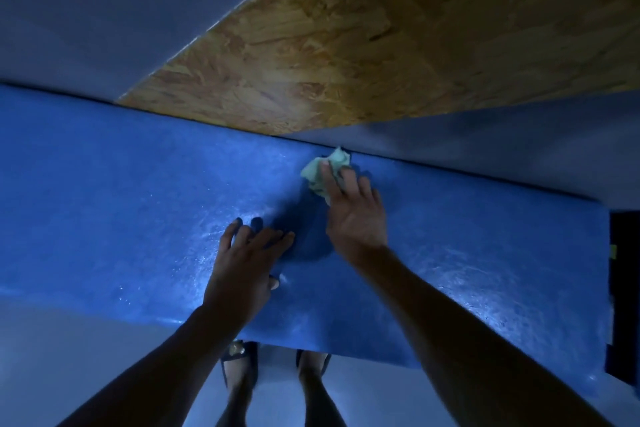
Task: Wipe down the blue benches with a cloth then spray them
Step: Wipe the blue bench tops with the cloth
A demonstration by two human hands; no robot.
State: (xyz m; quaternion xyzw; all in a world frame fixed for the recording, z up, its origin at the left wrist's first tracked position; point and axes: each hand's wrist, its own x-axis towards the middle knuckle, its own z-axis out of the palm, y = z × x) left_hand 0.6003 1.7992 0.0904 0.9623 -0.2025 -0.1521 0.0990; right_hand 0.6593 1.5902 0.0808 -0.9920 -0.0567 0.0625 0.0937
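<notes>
The right hand (353,215) presses a crumpled pale green cloth (325,172) under straight fingers at the far edge of the blue surface (121,191), beside the wall. The surface's long axis runs left-right; the left hand (246,263) rests spread flat, nearer.

Blue bench (138,204) bears a crumpled cloth (320,170).
</notes>
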